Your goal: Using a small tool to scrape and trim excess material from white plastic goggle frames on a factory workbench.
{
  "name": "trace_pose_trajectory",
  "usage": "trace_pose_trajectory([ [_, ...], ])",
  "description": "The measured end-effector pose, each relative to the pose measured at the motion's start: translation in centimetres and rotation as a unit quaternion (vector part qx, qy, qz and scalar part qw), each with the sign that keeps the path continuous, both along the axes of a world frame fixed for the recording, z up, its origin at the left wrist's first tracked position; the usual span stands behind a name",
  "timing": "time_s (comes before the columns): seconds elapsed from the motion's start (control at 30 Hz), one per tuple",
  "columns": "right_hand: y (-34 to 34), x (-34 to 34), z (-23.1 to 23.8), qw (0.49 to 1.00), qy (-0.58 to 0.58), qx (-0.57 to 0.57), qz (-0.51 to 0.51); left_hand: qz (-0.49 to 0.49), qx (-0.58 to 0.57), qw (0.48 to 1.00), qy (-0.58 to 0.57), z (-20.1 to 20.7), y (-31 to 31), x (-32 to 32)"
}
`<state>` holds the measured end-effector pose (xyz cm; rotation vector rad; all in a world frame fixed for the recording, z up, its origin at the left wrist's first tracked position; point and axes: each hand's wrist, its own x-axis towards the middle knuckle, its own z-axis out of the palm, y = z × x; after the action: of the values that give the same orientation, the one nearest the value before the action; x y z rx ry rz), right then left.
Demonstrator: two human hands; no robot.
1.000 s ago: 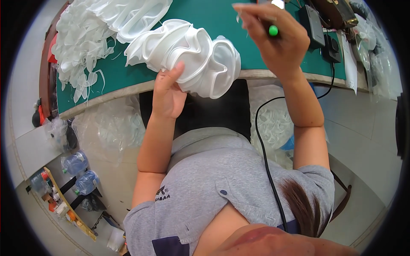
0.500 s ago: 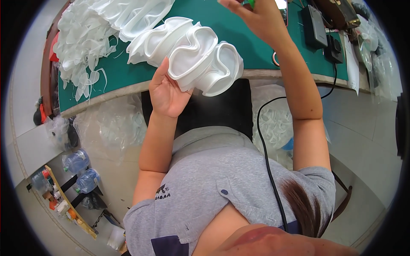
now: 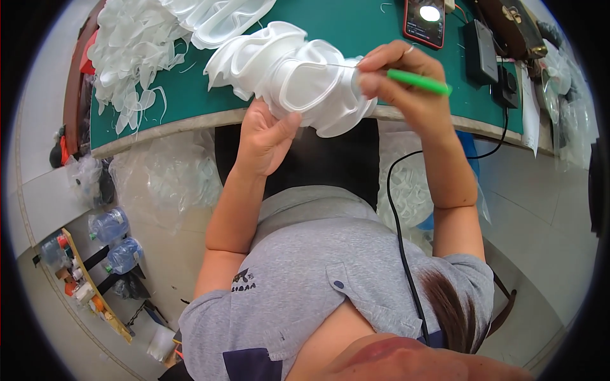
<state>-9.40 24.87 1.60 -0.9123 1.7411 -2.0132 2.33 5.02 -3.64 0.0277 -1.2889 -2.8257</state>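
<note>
My left hand [image 3: 269,138] holds a white ruffled piece with wavy raised rims [image 3: 309,87] by its near side, thumb pressed on a rim. The piece is tilted up over the front edge of the green-topped table [image 3: 375,38]. In my right hand [image 3: 408,101] is a thin tool with a bright green handle [image 3: 419,81]. Its fine metal shaft points left and its tip reaches a rim of the white piece. Whether the tip touches the rim or goes into it, I cannot tell.
A heap of thin white trimmings [image 3: 136,57] lies on the table's left, beside more white ruffled pieces [image 3: 222,22]. At the far right are a red-edged phone [image 3: 424,22] and a dark box [image 3: 481,52]. A black cable [image 3: 397,216] hangs across my front.
My right hand has come down from the table's far side to the white piece, bringing the green-handled tool. My left hand has turned the piece and shifted its thumb onto a rim.
</note>
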Motion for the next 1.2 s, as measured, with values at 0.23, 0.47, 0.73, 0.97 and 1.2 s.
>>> trace_pose_trajectory([
  [0.23,-1.3,2.1,-2.4,0.987,0.152,0.014,0.049,0.072,-0.046,0.996,0.012,-0.5,0.3,0.6],
  [0.47,-2.0,2.6,-2.7,0.977,0.213,-0.002,0.032,0.088,-0.053,0.995,0.014,-0.4,0.3,0.9],
  [0.73,-2.1,2.5,-2.2,0.967,0.25,0.038,0.024,0.093,-0.061,0.994,0.021,-0.5,0.2,0.8],
  [0.97,-3.1,3.1,-1.9,0.845,0.519,0.114,-0.057,0.107,-0.091,0.99,-0.012,-1.0,0.3,0.9],
  [1.2,-4.0,2.7,-3.3,0.863,0.49,0.017,-0.124,0.14,-0.07,0.988,-0.015,-0.6,0.3,0.6],
])
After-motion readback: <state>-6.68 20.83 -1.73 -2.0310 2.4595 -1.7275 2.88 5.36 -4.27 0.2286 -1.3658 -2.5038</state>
